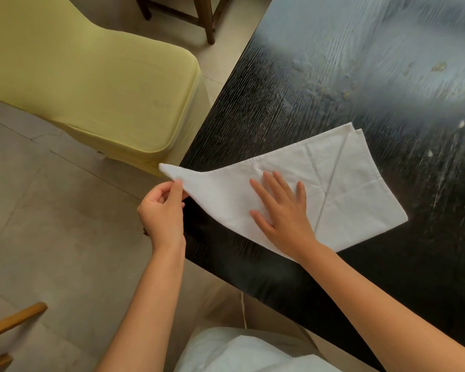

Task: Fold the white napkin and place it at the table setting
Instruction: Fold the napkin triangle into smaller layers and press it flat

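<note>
Napkin (346, 183) lying partly folded on table (333, 76), one corner overhanging the edge. Left hand (163, 210) pinching that corner; right hand (282, 208) spread flat on cloth. Soft, light, limp; probably slides easily. Best gripped at corners, creased under palm.
</note>
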Demonstrator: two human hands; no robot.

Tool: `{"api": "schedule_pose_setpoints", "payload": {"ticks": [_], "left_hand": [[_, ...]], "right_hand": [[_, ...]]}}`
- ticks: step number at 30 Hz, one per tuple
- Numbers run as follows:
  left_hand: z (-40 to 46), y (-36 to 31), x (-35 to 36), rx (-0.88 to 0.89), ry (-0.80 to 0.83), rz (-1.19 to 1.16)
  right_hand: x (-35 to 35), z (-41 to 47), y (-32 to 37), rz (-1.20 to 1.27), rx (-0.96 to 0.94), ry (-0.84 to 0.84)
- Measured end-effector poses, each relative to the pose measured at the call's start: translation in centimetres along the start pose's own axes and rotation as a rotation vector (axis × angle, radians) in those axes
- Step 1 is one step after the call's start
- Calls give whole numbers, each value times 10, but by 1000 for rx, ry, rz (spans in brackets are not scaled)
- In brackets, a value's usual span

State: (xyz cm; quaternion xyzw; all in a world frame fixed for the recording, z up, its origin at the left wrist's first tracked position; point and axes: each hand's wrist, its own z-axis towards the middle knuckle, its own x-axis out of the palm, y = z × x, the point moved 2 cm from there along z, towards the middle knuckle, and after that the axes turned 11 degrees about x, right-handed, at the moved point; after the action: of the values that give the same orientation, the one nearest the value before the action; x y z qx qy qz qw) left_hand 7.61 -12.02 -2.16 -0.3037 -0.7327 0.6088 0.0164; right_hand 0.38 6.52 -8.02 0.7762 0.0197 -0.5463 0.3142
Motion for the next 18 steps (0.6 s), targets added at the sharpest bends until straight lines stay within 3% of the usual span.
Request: {"api": "schedule_pose_setpoints", "payload": {"ticks": [4, 10, 15, 18], "left_hand": [[-20, -30, 29, 16, 154, -96], [-45, -62, 67, -9, 350, -248], [-61, -63, 86, 28, 621, -271], [-66, -57, 99, 96, 701, -201]], "right_hand": [[-35, 15, 35, 337, -93, -241], [-59, 26, 33, 551, -30, -342], [-73, 24, 10, 744, 187, -412], [-80, 29, -17, 823, 440, -425]]}}
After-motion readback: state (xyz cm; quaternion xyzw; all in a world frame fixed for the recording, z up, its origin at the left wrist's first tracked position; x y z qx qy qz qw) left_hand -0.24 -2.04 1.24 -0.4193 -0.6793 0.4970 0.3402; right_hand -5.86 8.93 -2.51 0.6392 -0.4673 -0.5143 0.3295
